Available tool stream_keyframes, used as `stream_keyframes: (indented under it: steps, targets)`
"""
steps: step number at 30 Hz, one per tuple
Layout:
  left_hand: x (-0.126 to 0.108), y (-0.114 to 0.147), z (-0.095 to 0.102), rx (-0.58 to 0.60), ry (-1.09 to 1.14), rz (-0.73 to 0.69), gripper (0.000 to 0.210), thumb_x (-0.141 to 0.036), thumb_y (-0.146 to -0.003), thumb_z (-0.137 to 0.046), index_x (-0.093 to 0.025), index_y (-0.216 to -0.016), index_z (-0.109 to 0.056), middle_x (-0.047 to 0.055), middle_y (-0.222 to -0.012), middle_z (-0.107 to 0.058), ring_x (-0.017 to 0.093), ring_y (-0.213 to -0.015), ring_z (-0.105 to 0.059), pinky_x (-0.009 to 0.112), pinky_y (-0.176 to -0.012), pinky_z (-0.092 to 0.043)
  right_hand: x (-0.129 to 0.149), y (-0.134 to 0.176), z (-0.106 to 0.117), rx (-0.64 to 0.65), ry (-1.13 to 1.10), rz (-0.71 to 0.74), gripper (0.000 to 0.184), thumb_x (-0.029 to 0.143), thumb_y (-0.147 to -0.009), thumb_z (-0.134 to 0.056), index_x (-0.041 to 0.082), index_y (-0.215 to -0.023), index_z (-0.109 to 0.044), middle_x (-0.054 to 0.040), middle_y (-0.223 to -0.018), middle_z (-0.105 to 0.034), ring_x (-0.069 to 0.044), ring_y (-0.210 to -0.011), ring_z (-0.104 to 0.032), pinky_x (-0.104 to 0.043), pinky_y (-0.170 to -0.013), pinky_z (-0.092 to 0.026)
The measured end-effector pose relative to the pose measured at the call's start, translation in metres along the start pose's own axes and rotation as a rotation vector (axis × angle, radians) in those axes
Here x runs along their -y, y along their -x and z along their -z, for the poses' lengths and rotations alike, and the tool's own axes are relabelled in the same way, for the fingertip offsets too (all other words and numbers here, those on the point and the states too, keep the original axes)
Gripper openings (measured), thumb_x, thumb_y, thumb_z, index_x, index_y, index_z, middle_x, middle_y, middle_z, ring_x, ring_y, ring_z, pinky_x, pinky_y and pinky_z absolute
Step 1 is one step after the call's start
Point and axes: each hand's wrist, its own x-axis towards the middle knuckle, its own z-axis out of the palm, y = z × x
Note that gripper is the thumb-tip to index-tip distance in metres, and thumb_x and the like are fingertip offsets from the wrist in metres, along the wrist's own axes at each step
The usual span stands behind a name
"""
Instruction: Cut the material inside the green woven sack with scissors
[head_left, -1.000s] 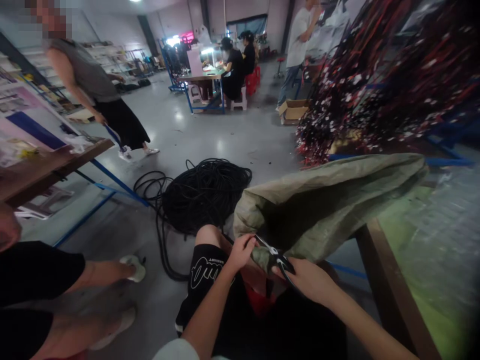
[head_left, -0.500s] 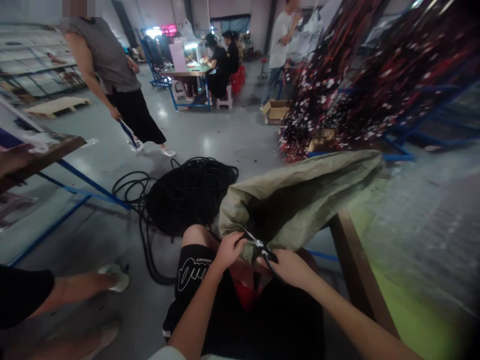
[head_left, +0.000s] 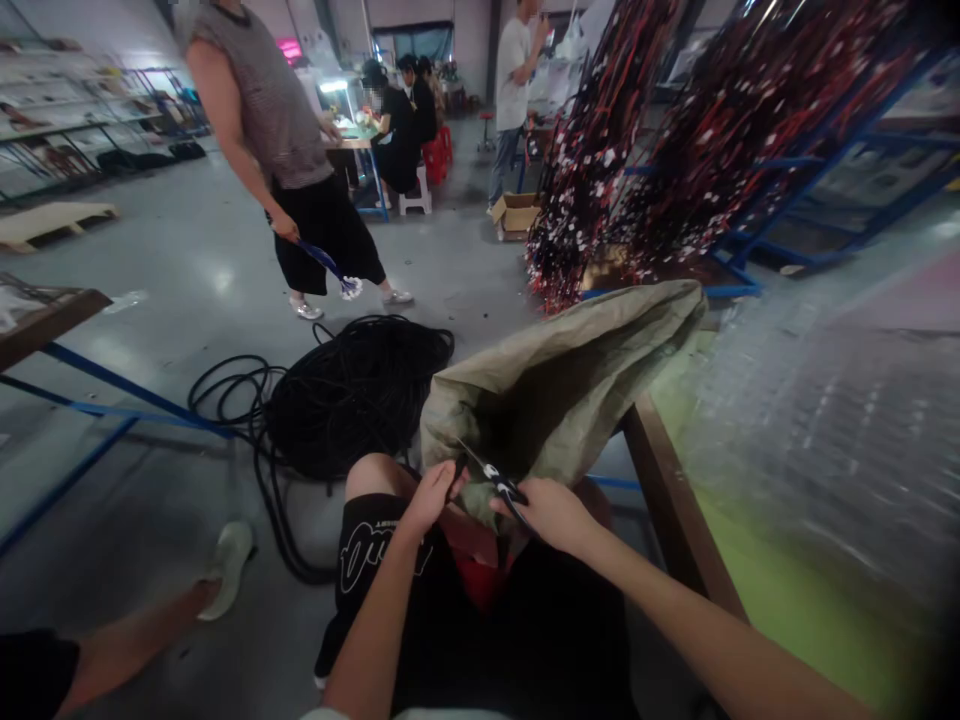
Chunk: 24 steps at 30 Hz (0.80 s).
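Note:
My right hand (head_left: 555, 512) is closed around the black handles of a pair of scissors (head_left: 501, 482), whose blades point up and left toward the mouth of a sack. My left hand (head_left: 433, 497) pinches a short black piece (head_left: 458, 472) beside the blades; its kind is too small to make out, though it resembles the black cord. The greyish-green sack (head_left: 570, 335) gapes in front of my knees, its inside dark. Left of the sack, a large tangled coil of black cord (head_left: 352, 395) lies on the floor. Something red (head_left: 480, 580) shows between my legs.
At right stands a wooden-edged table (head_left: 675, 500) with clear plastic wrap (head_left: 825, 430) on it. Strands hang from a blue rack (head_left: 780, 235) behind. One person (head_left: 277, 130) walks beyond the coil; another person's foot (head_left: 229, 565) is at lower left. A table corner (head_left: 52, 325) juts in left.
A black piece now shows in my left fingers. The scissors stay in my right hand. The walking person has moved right, and the view has turned slightly.

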Motion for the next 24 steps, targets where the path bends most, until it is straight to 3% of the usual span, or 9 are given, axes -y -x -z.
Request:
stream_keyframes:
  steps: [5, 9, 13, 19, 24]
  targets:
    - [0.005, -0.003, -0.003, -0.04, -0.001, -0.05, 0.048, -0.056, -0.09, -0.045, -0.013, -0.095, -0.064, 0.002, -0.07, -0.058, 0.013, -0.065, -0.051, 0.025, -0.065, -0.042, -0.002, -0.002, -0.001, 0.0, -0.074, 0.039, 0.05, 0.065, -0.089, -0.045, 0.02, -0.091, -0.067, -0.0083, -0.086, -0.071, -0.024, -0.082, -0.067, -0.026, -0.063, -0.041]
    - [0.011, -0.008, -0.008, -0.208, 0.053, -0.067, 0.037, -0.047, -0.085, -0.057, -0.016, -0.105, -0.06, 0.005, -0.089, -0.065, 0.016, -0.081, -0.058, 0.027, -0.077, -0.046, -0.006, -0.001, -0.001, 0.039, -0.021, -0.024, 0.054, 0.067, -0.087, -0.046, 0.018, -0.097, -0.065, -0.0124, -0.092, -0.07, -0.029, -0.086, -0.067, -0.029, -0.065, -0.043]
    - [0.017, -0.01, -0.007, -0.38, 0.08, -0.104, 0.03, -0.041, -0.08, -0.065, -0.017, -0.094, -0.054, 0.003, -0.089, -0.059, 0.014, -0.081, -0.057, 0.027, -0.078, -0.046, -0.008, 0.0, -0.001, 0.077, -0.044, -0.006, 0.051, 0.066, -0.086, -0.046, 0.019, -0.093, -0.065, -0.0118, -0.09, -0.07, -0.029, -0.085, -0.067, -0.031, -0.067, -0.044]
    - [0.028, -0.011, -0.014, -0.35, 0.014, -0.127, 0.03, -0.036, -0.073, -0.073, -0.017, -0.084, -0.052, 0.001, -0.082, -0.057, 0.013, -0.074, -0.054, 0.025, -0.071, -0.045, -0.012, -0.002, -0.009, 0.1, -0.044, 0.012, 0.042, 0.059, -0.087, -0.049, 0.022, -0.091, -0.066, -0.0104, -0.09, -0.071, -0.03, -0.085, -0.067, -0.031, -0.066, -0.044]
    - [0.025, -0.009, -0.012, -0.294, -0.219, -0.142, 0.027, -0.041, -0.086, -0.059, -0.015, -0.094, -0.062, 0.006, -0.088, -0.064, 0.017, -0.082, -0.058, 0.029, -0.077, -0.046, -0.005, 0.0, -0.005, 0.085, -0.064, 0.021, 0.04, 0.054, -0.092, -0.044, 0.022, -0.084, -0.067, -0.0096, -0.086, -0.071, -0.028, -0.082, -0.067, -0.031, -0.066, -0.043]
